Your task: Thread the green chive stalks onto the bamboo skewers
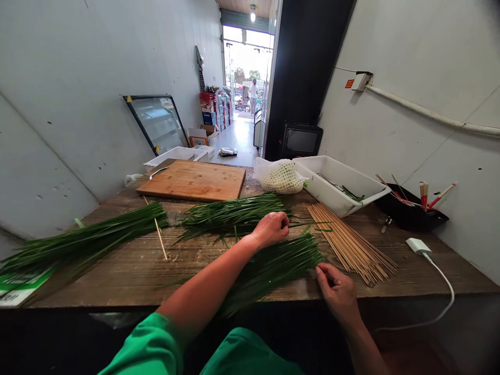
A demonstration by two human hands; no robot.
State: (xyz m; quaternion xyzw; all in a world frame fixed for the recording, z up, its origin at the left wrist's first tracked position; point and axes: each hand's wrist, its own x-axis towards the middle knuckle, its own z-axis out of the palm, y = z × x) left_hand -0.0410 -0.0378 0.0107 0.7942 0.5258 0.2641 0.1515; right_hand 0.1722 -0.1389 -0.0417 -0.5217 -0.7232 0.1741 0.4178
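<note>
A worn wooden table (128, 271) fills a narrow room with grey walls. At its centre the left hand (271, 229) rests curled, knuckles up, on the middle chive pile (226, 214); whether it grips leaves cannot be told. At five o'clock the right hand (338, 289) pinches the end of the near chive bunch (273, 265). Bamboo skewers (351, 245) lie at three o'clock, a cutting board (193, 180) at eleven, a white tub (332, 192) at one. A daylit doorway (248, 78) opens at twelve.

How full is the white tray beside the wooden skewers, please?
Nearly empty: the white tray shows a mostly bare bottom, with only a few green leaves lying in it.
</note>
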